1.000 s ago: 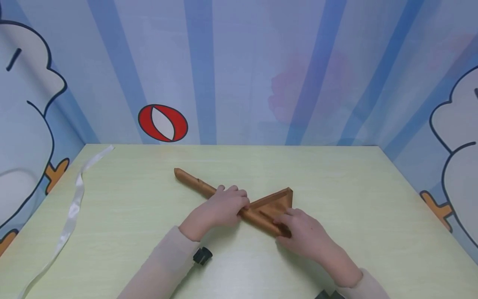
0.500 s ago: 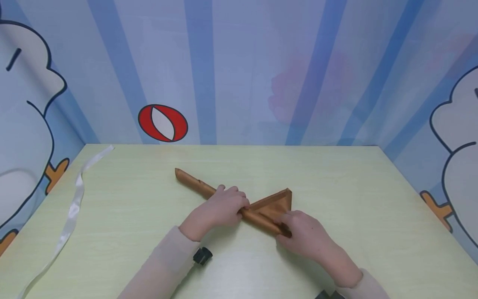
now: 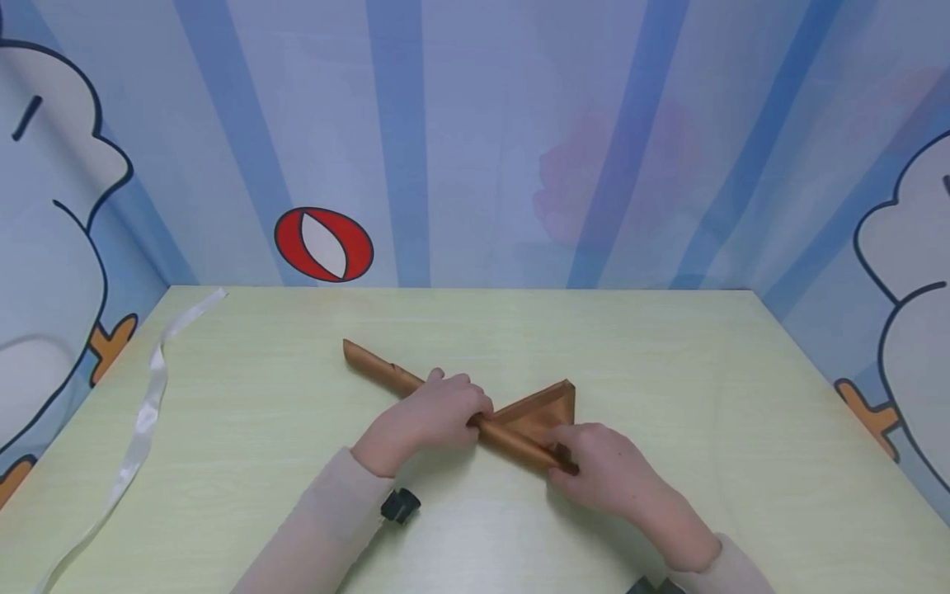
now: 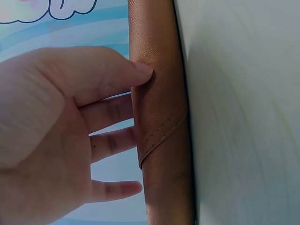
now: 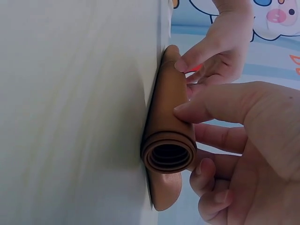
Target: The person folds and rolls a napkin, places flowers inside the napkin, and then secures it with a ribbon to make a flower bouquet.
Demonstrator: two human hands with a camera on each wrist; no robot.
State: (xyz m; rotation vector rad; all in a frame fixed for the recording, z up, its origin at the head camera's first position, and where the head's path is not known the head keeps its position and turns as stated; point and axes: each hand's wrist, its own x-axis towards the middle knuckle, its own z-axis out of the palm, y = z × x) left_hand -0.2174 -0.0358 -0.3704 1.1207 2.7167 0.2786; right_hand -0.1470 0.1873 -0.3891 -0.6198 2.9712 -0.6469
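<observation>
A brown satin napkin is rolled into a slanting tube, with a flat triangular flap on its far side. My left hand grips the tube near its middle, thumb on the near side and fingers beyond it. In the left wrist view a stitched hem crosses the rolled napkin below the thumb. At the right end my right hand holds the tube between thumb and fingers. The right wrist view shows several layers coiled around the hollow end of the roll, which lies along the table.
A white satin ribbon runs along the left side of the pale wooden table. Behind stands a blue striped backdrop printed with a red and white ball. Cartoon side panels flank the table.
The rolled napkin and my left hand have shifted slightly toward me and to the left. The flap's far corner has drawn nearer too. My right hand has barely moved.
</observation>
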